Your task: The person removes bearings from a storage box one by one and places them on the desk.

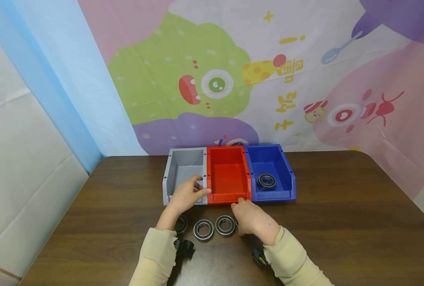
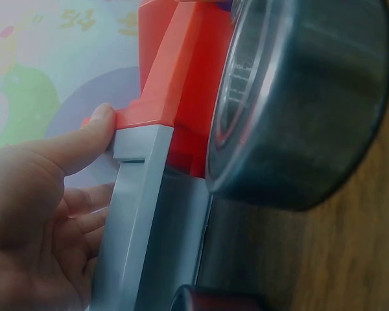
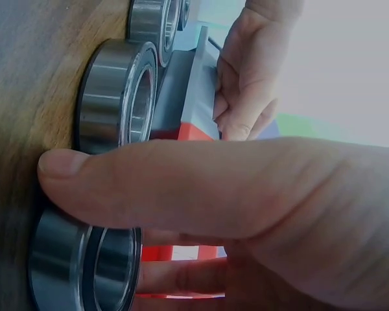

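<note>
My left hand (image 1: 187, 195) reaches over the front of the grey bin (image 1: 166, 186), fingers loosely bent inside it. Its thumb touches the red bin (image 2: 152, 103) where the two bins meet; no object shows in the palm. My right hand (image 1: 252, 219) is low on the table before the red bin. Its thumb and fingers are around a ball bearing (image 3: 61, 265), mostly covered in the head view. Two more bearings, a middle one (image 1: 198, 235) and a right one (image 1: 219, 231), lie between the hands, and another bearing (image 1: 181, 225) lies partly behind my left wrist.
Grey, red and blue bins stand side by side near the table's back edge. One bearing (image 1: 266, 181) lies in the blue bin (image 1: 289, 194). A patterned cloth (image 1: 226, 79) hangs behind the brown table (image 1: 340, 222). Both wrists carry black camera mounts.
</note>
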The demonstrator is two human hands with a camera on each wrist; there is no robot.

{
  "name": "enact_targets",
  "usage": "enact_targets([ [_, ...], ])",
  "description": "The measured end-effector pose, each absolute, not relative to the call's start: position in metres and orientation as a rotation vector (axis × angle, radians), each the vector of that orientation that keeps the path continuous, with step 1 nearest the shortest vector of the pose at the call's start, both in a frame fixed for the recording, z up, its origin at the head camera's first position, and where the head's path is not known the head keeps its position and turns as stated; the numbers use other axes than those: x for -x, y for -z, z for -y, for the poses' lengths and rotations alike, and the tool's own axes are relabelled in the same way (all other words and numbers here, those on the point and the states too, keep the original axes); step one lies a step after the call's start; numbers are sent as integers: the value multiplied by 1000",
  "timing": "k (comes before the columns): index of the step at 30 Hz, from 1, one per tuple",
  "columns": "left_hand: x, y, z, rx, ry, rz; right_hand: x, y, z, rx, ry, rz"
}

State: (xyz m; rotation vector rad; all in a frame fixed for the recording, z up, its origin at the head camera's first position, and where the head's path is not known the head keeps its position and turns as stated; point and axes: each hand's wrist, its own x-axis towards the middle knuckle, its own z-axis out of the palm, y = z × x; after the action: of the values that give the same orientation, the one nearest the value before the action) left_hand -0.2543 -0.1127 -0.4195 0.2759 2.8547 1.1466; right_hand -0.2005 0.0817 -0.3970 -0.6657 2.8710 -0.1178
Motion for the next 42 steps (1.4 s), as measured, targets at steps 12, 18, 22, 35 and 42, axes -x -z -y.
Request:
enact_targets([
  [12, 255, 420, 113, -273, -1146, -2861, 202, 398, -81, 684, 90, -2846],
  [18, 255, 419, 112, -268, -1146, -2857, 202, 398, -82, 687, 99, -2847],
  [22, 255, 419, 112, -270, -1145, -2857, 203, 399, -82, 689, 105, -2845],
  [35, 254, 420, 112, -285, -1140, -2863, 204, 397, -85, 678, 145, -2823],
  [42, 254, 420, 112, -294, -1136, -2869, 210, 392, -93, 665, 296, -2746],
])
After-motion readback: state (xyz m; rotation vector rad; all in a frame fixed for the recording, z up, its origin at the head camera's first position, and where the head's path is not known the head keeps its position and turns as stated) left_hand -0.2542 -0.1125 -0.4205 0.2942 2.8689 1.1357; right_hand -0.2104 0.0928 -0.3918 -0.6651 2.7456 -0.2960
